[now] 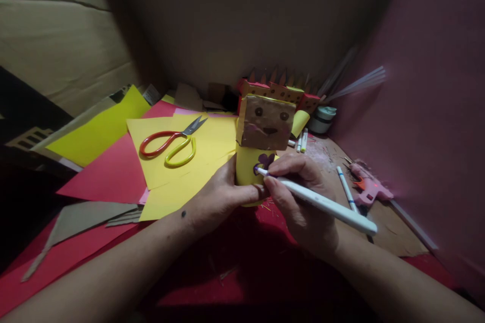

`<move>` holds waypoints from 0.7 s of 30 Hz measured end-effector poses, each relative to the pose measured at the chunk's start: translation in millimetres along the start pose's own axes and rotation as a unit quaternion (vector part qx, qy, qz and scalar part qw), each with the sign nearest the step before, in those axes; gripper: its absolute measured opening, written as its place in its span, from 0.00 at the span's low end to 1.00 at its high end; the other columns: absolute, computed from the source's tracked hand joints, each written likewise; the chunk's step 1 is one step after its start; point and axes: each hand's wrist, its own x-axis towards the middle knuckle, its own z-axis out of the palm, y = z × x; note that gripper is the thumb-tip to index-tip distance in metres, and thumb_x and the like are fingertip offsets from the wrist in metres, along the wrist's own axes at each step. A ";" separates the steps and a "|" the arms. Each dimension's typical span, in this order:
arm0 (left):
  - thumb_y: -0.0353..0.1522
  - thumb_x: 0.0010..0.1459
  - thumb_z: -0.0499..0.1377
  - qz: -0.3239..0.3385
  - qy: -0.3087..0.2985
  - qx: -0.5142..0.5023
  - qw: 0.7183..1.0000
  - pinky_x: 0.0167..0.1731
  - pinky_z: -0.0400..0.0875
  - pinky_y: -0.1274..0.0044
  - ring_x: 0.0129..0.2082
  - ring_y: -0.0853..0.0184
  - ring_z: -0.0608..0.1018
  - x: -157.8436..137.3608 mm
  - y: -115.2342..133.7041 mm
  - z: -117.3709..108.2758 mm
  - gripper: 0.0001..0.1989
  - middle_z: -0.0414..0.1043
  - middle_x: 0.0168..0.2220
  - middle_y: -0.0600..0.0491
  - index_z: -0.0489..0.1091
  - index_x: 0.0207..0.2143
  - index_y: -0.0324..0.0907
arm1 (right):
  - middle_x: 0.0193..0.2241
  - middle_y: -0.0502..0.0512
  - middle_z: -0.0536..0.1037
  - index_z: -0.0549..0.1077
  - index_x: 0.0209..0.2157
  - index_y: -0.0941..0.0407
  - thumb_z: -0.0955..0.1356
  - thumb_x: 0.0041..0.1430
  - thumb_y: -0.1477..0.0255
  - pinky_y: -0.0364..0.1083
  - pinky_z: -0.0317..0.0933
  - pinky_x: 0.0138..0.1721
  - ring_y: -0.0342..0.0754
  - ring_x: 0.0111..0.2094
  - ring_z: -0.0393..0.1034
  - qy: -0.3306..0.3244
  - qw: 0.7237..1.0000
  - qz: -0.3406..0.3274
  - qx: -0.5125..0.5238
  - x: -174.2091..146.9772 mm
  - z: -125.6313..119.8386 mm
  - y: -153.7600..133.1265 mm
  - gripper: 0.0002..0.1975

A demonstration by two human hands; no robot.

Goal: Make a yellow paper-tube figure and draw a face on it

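A paper figure stands upright in front of me, with a brown cardboard box head, drawn eyes, nose and mouth. Its yellow paper body is steadied by my left hand, the thumb lying across the lower front. Between the fingers of my right hand is a white marker. The purple tip touches the body beside dark purple rounded shapes drawn there. The back of the body and most of my left fingers are hidden.
Scissors lie on yellow paper at left, near red paper and cardboard strips. More box-headed figures stand behind. At right are a pink glue gun, another marker, glue sticks and a pink wall.
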 end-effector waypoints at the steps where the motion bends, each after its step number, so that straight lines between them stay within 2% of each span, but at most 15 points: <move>1: 0.32 0.53 0.70 -0.002 -0.001 -0.004 1.000 0.40 0.75 0.71 0.42 0.57 0.79 0.1 -0.3 -0.1 0.15 0.79 0.40 0.48 0.76 0.43 0.40 | 0.32 0.47 0.73 0.71 0.37 0.50 0.70 0.60 0.79 0.46 0.65 0.33 0.44 0.33 0.69 0.002 1.000 0.001 0.003 0.0 0.0 0.0 0.09; 16: 0.33 0.52 0.71 -0.016 0.000 -0.002 1.000 0.41 0.74 0.71 0.42 0.57 0.78 0.8 -1.0 -1.1 0.18 0.79 0.41 0.48 0.74 0.45 0.40 | 0.32 0.48 0.73 0.71 0.36 0.51 0.70 0.60 0.78 0.47 0.64 0.33 0.45 0.32 0.69 -0.004 1.000 -0.009 -0.020 0.7 -0.9 1.3 0.08; 21: 0.32 0.53 0.70 -0.004 -0.008 -0.008 1.000 0.39 0.73 0.73 0.40 0.60 0.77 0.5 -1.3 -1.9 0.13 0.78 0.38 0.50 0.75 0.40 0.40 | 0.31 0.48 0.73 0.71 0.36 0.51 0.70 0.60 0.78 0.47 0.64 0.33 0.45 0.32 0.69 -0.016 1.000 -0.008 -0.020 0.6 -2.4 0.6 0.07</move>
